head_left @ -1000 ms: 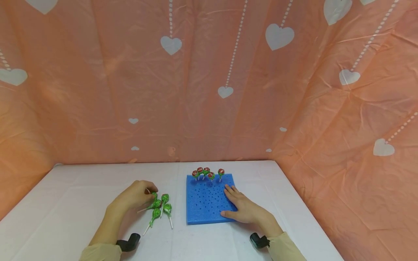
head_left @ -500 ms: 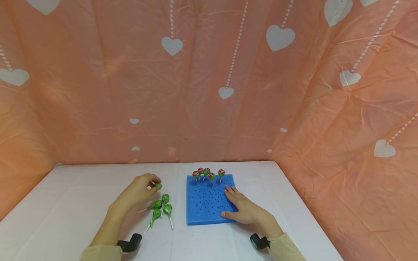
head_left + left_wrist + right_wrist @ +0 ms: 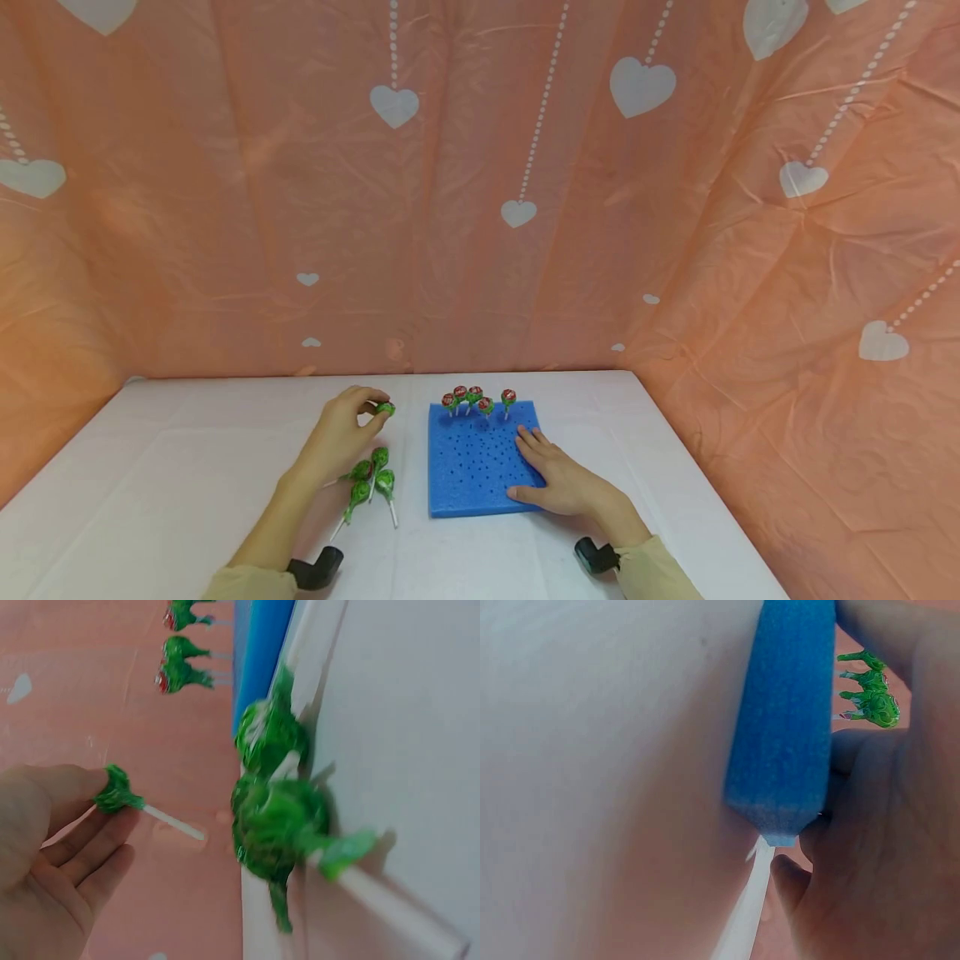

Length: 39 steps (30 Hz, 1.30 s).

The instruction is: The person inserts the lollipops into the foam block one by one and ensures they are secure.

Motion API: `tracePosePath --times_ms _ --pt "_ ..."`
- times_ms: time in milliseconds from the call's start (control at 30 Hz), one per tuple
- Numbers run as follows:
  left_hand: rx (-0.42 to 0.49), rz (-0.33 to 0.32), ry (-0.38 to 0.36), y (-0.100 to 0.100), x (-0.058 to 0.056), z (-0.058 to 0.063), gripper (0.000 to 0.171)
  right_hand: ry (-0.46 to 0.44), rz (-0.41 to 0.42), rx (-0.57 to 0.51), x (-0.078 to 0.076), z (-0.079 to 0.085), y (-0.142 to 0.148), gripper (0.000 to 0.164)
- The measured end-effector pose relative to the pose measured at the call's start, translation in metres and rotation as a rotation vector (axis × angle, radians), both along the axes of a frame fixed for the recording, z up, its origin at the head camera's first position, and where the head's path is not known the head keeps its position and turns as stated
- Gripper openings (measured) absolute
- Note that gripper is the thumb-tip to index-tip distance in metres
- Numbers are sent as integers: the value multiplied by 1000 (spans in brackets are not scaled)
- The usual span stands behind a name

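Between thumb and fingertips, my left hand [image 3: 347,433] pinches a green-wrapped lollipop [image 3: 115,790] by its candy end, raised over the table. Its white stick points away from the palm in the left wrist view. My right hand [image 3: 564,482] rests with spread fingers on the right side of a blue foam block [image 3: 480,467] dotted with small holes. Several red-and-green lollipops [image 3: 486,406] stand upright along the block's far edge. Under the left forearm, several more green lollipops [image 3: 385,481] lie loosely together on the table, one partly hidden by the arm.
A white cloth covers the table [image 3: 187,467]. Orange sheeting [image 3: 450,292] printed with white hearts hangs behind it and along both sides. Black wrist-worn devices [image 3: 317,568] sit at both wrists, close to the tabletop.
My left hand has lifted one lollipop from the loose group and carried it away from me and to the right. The right hand and foam block have stayed in place.
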<state>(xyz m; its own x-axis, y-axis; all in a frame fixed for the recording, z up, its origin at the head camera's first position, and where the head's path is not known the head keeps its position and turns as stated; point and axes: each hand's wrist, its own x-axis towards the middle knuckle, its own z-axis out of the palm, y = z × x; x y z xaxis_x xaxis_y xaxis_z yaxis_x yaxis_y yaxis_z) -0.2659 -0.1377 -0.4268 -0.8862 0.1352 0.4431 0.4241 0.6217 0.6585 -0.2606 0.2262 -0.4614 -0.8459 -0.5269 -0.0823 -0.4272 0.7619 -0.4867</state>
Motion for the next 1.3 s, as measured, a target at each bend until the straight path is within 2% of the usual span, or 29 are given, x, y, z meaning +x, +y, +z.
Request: tracePosePath --times_ms 300,533,767,967,1100,1300 --pt "92 8 33 20 -1 -5 23 4 -5 4 -1 -1 0 92" --pt "173 -28 44 36 0 -10 24 7 -11 8 0 0 -1 92" --pt "181 -51 93 53 -1 -17 24 7 -13 4 0 0 -1 92" --pt "181 -85 100 66 0 -19 26 5 -15 6 0 -2 -1 92" --pt "190 -101 72 72 0 -20 26 1 -18 3 0 -1 -2 92" --pt "165 -91 5 77 0 -21 26 0 -16 -1 0 0 -1 92"
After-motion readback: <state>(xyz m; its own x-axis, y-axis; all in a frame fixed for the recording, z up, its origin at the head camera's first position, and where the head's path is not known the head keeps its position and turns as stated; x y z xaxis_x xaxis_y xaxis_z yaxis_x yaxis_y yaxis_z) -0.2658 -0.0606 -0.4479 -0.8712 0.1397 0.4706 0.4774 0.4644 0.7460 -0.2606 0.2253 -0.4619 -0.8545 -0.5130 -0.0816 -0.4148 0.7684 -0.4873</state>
